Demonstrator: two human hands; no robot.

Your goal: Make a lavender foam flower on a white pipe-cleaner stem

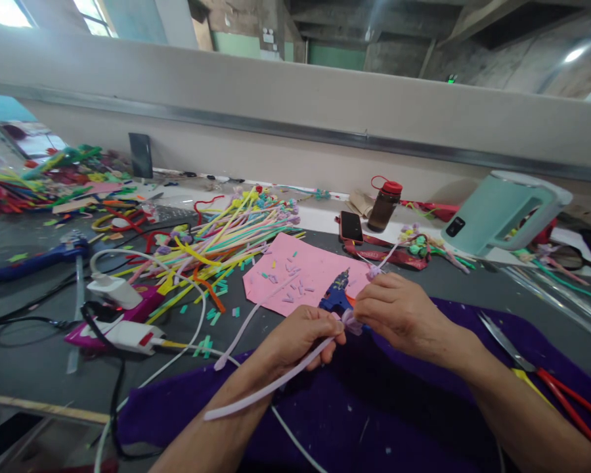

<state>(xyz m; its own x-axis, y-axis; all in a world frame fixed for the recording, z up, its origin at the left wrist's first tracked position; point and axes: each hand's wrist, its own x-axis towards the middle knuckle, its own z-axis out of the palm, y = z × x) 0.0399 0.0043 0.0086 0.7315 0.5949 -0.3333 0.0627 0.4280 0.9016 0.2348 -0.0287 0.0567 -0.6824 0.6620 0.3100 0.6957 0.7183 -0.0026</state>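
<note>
Lilac stem (276,386) is up in the air btwn the hands, over the purple cloth (398,407) on the near edge of the counter (536,302). L hand (300,335): thumb & index clamped on it close to the looped end. Long axis runs diag. from there, down & to the L, tail passing in front of the L forearm, tip free.

Lilac loops (352,322) sit at the upper R end, in the narrow gap btwn the two sets of fingers. R hand (398,312) is bent in from the R, fingertips together, right by the loops; can't tell if they grip or just touch, knuckles block the view.

Key relation, IMO: loops lie just R of the L fingertips & just L of the R ones, so both are about equally near; L looks like the anchor, R better placed to work the loops. Blue glue gun (337,299) is directly behind, tip pointing away, over the pink sheet (315,256).
</note>
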